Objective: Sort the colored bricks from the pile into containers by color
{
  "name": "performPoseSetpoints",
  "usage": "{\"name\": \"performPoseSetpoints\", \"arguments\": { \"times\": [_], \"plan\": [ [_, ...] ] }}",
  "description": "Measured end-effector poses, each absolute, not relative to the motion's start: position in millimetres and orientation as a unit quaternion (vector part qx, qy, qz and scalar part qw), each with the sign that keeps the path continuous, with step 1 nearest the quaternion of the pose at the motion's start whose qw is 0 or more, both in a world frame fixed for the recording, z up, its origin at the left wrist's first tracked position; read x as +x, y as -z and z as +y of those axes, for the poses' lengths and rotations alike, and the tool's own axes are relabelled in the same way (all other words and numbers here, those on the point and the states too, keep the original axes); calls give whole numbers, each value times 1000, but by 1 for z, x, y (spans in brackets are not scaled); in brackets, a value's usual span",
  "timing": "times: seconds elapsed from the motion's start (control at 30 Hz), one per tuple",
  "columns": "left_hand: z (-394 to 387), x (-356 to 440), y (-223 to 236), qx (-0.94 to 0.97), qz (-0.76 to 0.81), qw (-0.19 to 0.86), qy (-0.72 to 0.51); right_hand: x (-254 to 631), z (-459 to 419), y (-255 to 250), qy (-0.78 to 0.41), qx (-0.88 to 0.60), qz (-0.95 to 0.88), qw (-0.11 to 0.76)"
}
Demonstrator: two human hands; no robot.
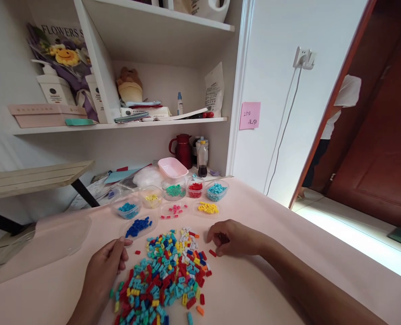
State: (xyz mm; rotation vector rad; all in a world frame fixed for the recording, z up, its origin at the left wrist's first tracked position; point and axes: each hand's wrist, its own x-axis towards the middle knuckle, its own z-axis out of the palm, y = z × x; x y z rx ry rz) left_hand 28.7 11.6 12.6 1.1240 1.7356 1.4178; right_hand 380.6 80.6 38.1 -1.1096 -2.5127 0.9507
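A pile of small mixed-colour toy building bricks (166, 271) lies on the pink-covered table. My left hand (103, 266) is at the pile's left edge, fingers curled and thumb pressed to the index finger; whatever it may hold is hidden. Close to its fingertips lies a single red brick (137, 252). Across the pile, my right hand (236, 238) hovers low at the right edge, fingers bent, with a gap between thumb and index finger. Just below that gap is another red brick (213, 253). Nothing shows between the right fingers.
Behind the pile stand clear tubs of sorted bricks: dark blue (138, 227), blue (126, 208), pink (174, 210), yellow (208, 207), green (175, 190), red (195, 188) and light blue (217, 189). Farther back are a pink basin (173, 168), a bottle (202, 158) and a red jug (182, 151). A person (329, 122) stands in the doorway.
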Motion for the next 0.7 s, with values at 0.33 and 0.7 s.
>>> {"name": "performPoseSetpoints", "arguments": {
  "times": [0.33,0.7],
  "plan": [
    [10,35,-19,420,656,310,-546,376,79,-37,-335,-357,-866,107],
    [11,26,-12,391,646,298,-584,363,89,-16,-373,-424,-801,197]
  ]
}}
